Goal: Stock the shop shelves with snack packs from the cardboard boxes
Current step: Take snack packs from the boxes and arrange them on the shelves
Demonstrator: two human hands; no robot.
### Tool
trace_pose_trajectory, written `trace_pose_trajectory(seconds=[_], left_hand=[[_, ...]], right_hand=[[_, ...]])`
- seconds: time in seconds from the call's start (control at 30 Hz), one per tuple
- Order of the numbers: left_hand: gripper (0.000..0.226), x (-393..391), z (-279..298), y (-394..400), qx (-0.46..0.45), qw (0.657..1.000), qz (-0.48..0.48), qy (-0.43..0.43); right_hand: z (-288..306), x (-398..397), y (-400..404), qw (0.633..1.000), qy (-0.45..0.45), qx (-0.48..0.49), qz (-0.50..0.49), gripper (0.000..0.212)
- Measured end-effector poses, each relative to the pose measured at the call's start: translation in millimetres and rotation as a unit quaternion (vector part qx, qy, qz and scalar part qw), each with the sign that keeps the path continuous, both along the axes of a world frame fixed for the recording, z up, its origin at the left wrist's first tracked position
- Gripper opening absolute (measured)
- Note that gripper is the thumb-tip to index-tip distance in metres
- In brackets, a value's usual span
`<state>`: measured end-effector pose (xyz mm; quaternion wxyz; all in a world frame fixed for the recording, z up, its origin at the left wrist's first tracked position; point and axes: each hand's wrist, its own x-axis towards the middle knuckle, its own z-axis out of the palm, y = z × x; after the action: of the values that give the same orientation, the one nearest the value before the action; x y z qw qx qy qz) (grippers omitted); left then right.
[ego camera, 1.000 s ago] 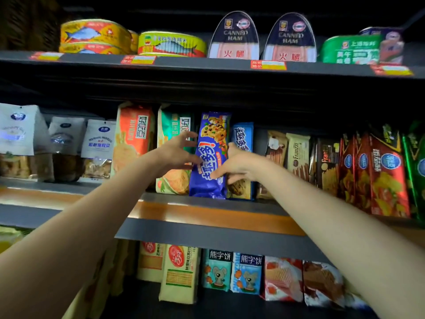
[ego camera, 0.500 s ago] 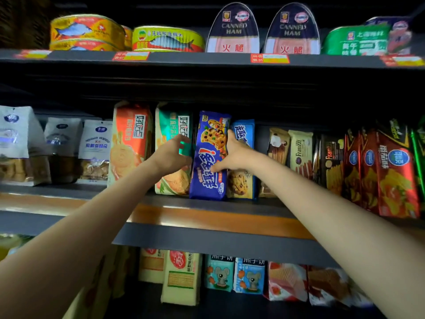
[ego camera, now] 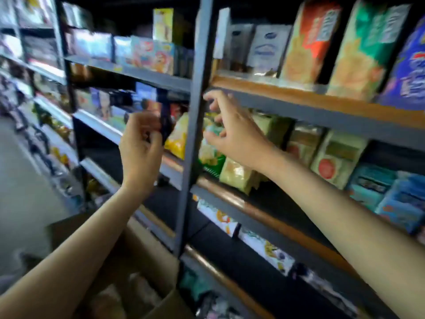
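The view is blurred by motion. My left hand point(ego camera: 140, 148) hovers with loosely curled fingers in front of the shelves, left of a dark upright post point(ego camera: 195, 125), and holds nothing that I can make out. To the right of the post, my right hand point(ego camera: 232, 134) is empty with relaxed, spread fingers, in front of green and yellow snack packs point(ego camera: 232, 173). The blue cookie pack point(ego camera: 411, 65) stands on the upper shelf at the far right, beside a green pack point(ego camera: 361, 51) and an orange pack point(ego camera: 305, 42). An open cardboard box point(ego camera: 147, 261) sits below my left arm.
Shelf boards with orange edge strips point(ego camera: 299, 93) run to the right, holding more packs point(ego camera: 338, 155). Another shelf bay of goods point(ego camera: 151, 54) continues to the left. Bare floor point(ego camera: 20, 180) of the aisle lies at the far left.
Both hands have let go of the blue cookie pack and pulled back from it. The view has swung left and down, so the box and aisle now show.
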<state>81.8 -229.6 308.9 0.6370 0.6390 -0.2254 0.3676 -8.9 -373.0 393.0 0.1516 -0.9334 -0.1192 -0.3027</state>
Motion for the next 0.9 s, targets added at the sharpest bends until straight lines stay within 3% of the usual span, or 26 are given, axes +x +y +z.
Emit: trace_pose_trajectory(seconds=[0.1,0.17,0.23,0.3,0.43,0.53,0.67,0.8,0.9], left_hand=[[0.017,28.3,-100.0,120.3,0.060,0.971,0.089,0.214],[0.021,29.0,-159.1,193.0,0.149,0.912,0.119,0.362],[0.019,12.8,-213.6,256.8,0.230,0.832,0.096,0.496],[0.015,-4.0,-259.0,310.7,0.262,0.774,0.084,0.570],[0.033,-26.5,-310.8,374.5,0.295,0.680,0.123,0.660],[0.032,-26.8,-334.5,391.8,0.294,0.654,0.132,0.684],[0.028,-10.6,-351.6,403.3,0.308,0.642,0.147,0.686],[0.028,19.4,-368.2,407.9,0.358,0.631,0.120,0.677],[0.027,37.4,-380.8,414.2,0.341,0.633,0.116,0.685]], right_hand=[[-76.1,48.7,65.9,0.977,0.211,0.008,0.037,0.056],[-131.7,75.6,109.3,0.942,0.329,-0.003,0.060,0.058],[-186.4,95.2,153.0,0.909,0.409,-0.019,0.077,0.058],[-233.5,110.8,193.2,0.882,0.462,-0.020,0.092,0.056],[-319.9,128.9,260.1,0.816,0.560,-0.021,0.143,0.056],[-379.1,145.5,299.7,0.778,0.600,-0.049,0.180,0.061],[-446.3,184.4,336.3,0.754,0.618,-0.097,0.200,0.054],[-490.9,221.6,370.4,0.773,0.611,-0.059,0.161,0.067],[-507.1,253.1,397.6,0.800,0.573,-0.018,0.178,0.083]])
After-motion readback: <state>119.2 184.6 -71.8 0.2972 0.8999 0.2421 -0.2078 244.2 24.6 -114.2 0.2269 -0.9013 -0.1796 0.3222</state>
